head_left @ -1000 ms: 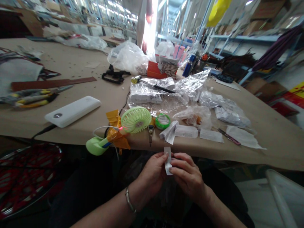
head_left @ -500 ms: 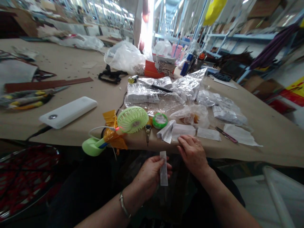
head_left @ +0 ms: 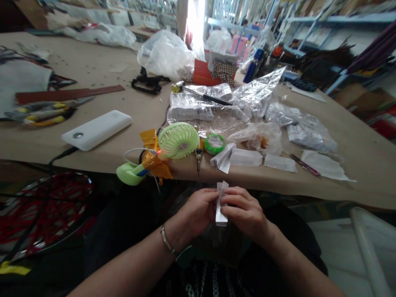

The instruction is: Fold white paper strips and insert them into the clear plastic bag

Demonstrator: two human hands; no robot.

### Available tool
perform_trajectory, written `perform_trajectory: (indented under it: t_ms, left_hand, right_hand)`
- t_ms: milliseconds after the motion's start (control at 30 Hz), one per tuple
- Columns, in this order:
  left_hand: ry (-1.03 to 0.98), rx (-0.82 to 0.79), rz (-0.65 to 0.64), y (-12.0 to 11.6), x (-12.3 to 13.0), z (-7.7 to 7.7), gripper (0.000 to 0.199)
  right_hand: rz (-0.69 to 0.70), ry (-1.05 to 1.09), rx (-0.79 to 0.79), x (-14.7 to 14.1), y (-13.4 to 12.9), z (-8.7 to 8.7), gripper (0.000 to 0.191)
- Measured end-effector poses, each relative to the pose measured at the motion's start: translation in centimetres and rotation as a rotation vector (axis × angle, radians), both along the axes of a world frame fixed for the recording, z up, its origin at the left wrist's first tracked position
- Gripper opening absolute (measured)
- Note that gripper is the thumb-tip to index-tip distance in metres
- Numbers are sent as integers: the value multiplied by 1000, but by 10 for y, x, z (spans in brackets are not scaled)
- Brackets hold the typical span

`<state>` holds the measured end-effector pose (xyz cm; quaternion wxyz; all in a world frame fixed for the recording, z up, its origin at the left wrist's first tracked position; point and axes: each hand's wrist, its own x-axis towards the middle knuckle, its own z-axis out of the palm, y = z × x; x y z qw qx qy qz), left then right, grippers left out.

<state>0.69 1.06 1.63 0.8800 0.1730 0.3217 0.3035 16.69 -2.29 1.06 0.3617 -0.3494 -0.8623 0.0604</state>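
My left hand point(head_left: 201, 212) pinches a narrow white strip point(head_left: 221, 216) in front of the table edge, above my lap. From the other side my right hand point(head_left: 247, 210) has its fingers closed on the same strip, near its upper part. A second piece sticks out at a slant at the top, so two layers seem to overlap there. On the table just beyond lie a folded stack of white labels point(head_left: 223, 159), a printed label sheet point(head_left: 246, 157) and a smaller label piece point(head_left: 280, 163).
A green fan point(head_left: 178, 140) is taped at the table's edge, beside a screwdriver point(head_left: 198, 161) and a green round container point(head_left: 214, 143). A white power bank point(head_left: 97, 130) lies left. Tweezers point(head_left: 305, 165), plastic bags and a hammer point(head_left: 202, 95) lie further right and back.
My right hand has left the labels on the table and come down to the strip in my left hand. The camera view has tilted downward slightly.
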Motion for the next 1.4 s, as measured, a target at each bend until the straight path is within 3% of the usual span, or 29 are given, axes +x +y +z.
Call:
perform_trajectory:
  t_ms: [200, 400, 567, 633, 767, 867, 1000, 1167, 1300, 1400]
  left_hand:
    - [-57, -66, 56, -3, -4, -6, 9]
    - [-41, -16, -21, -6, -3, -4, 13]
    - [53, -41, 15, -7, -1, -4, 12]
    - [127, -64, -6, -6, -2, -3, 13]
    - [239, -65, -16, -5, -1, -4, 10]
    - [242, -65, -20, -6, 1, -6, 9]
    - [244, -68, -25, -8, 1, -7, 9]
    - [239, -72, -13, -7, -1, -7, 10]
    - [237, -68, -36, -7, 0, -3, 13]
    - [166, -58, -37, -7, 2, 0, 14]
  right_hand:
    - [50, -85, -31, -3, -1, -7, 16]
    - [54, -62, -15, -2, -4, -13, 14]
    - [23, -66, -15, 8, -6, -7, 24]
    - [-159, -68, 15, 25, 0, -3, 34]
    - [-747, -214, 47, 70, 14, -1, 52]
    - [-881, -392, 5, 93, 19, -7, 59]
    - [-808, -375, 35, 107, 14, -14, 38]
    - [-713, -55, 76, 113, 8, -12, 12]
    - [-617, 221, 80, 79, -1, -6, 9]
    - [-288, 200, 20, 33, -10, -4, 14]
